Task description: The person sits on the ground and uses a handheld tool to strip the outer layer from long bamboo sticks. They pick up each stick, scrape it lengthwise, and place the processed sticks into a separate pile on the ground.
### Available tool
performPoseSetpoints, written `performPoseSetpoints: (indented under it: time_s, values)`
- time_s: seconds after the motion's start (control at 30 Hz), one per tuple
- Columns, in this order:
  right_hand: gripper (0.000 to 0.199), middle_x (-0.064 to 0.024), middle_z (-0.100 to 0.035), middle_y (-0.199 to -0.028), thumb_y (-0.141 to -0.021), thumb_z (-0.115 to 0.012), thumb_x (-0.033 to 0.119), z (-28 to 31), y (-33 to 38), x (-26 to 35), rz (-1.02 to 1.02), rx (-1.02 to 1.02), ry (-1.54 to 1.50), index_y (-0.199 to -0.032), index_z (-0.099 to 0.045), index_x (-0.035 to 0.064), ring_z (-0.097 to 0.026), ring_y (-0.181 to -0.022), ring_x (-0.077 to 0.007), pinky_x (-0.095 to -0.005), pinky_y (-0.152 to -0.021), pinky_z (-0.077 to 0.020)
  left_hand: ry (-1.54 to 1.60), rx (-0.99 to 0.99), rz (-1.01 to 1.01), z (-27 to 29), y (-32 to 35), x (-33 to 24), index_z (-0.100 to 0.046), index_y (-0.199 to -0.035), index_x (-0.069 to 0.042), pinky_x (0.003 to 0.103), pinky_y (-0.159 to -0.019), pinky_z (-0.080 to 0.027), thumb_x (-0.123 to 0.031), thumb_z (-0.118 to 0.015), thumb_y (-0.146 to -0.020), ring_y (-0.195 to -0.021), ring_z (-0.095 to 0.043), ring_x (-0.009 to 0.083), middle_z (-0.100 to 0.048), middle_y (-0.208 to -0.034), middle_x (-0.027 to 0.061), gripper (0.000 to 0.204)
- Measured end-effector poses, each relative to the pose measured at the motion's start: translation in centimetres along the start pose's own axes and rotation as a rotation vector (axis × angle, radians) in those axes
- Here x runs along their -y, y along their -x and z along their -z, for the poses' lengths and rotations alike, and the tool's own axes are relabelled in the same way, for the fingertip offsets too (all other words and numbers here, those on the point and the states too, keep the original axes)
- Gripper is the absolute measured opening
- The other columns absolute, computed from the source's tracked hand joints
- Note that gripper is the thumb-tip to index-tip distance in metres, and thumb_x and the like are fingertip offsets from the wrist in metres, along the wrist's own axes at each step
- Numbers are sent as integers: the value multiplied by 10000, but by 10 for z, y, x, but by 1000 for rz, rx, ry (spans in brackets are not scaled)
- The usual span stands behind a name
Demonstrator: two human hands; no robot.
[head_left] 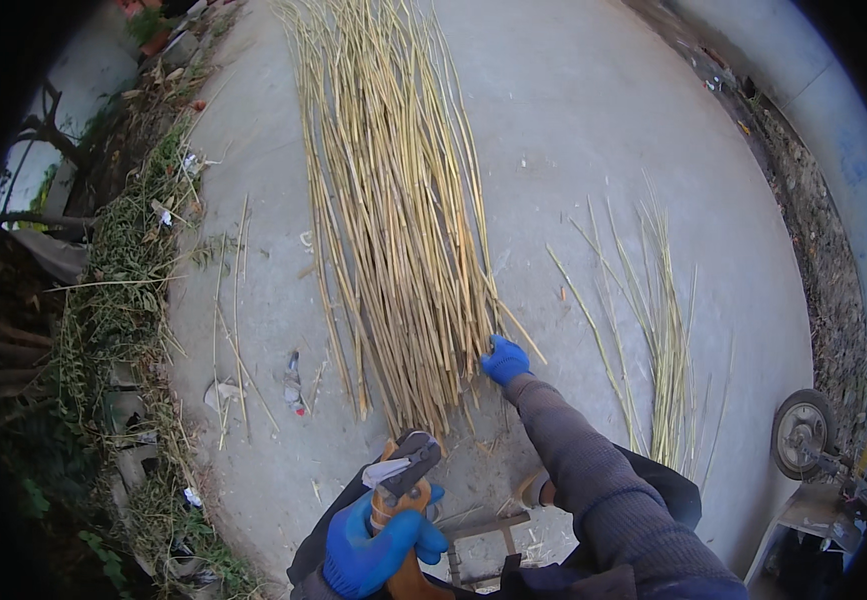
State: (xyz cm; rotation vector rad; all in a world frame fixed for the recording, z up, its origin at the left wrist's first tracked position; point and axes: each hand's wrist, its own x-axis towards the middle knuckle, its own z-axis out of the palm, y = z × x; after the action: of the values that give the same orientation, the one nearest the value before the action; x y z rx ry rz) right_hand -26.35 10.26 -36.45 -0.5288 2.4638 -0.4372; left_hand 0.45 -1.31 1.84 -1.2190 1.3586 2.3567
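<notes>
A long spread of dry yellow-brown canes [403,230] lies on the concrete, thick ends toward me and thin tips far off. My right hand [505,361], in a blue glove, reaches to the near right edge of the canes. Its fingers are curled at a cane there, the fingertips partly hidden. Close to my body, my left hand [373,545], also gloved in blue, is wrapped around what look like pruning shears [408,465]. They have a dark and grey metal head and orange-brown handles, with the head pointing toward the canes' near ends.
To the right lies a smaller bunch of thin greenish stalks [668,350]. A small wheel [802,433] on a metal frame stands at the lower right. Cut greenery [123,310] lines the left edge, and a few loose stalks [238,340] lie near it.
</notes>
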Motion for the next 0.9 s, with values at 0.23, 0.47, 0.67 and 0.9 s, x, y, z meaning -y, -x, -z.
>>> performPoseSetpoints:
  time_s: [0.23,0.47,0.67,0.9]
  values:
    - [336,-142,-698,-811,-882,-605,358,75,39,3,127,33,-454,-947,-674,36,-691,-766,-252,-382,-723,-522,-20,25,-108,6,5,8,-510,-1269,94,337,-655,-551,-186,-549,-973,-703,-655,214,-681,-839,170,409]
    - [287,-54,-641,-677,-963,-583,289,181,134,75,245,101,-901,-869,-637,23,-603,-582,-103,-273,-555,-479,-12,-20,-269,15,15,18,-579,-1213,58,327,-622,-559,-247,-573,-971,-676,-660,204,-688,-818,142,389]
    - [255,-66,-674,-769,-939,-630,226,171,261,95,256,177,-882,-975,-618,-27,-652,-622,-116,-252,-588,-519,50,-22,-413,28,11,25,-609,-1179,49,314,-613,-559,-289,-603,-957,-652,-659,199,-685,-809,140,405]
    - [482,-95,-681,-941,-965,-583,201,165,293,72,299,352,-1078,-1356,-448,-46,-675,-852,-146,-266,-708,-540,88,-38,-432,41,12,32,-608,-1172,53,304,-602,-555,-328,-627,-939,-643,-657,205,-680,-811,153,447]
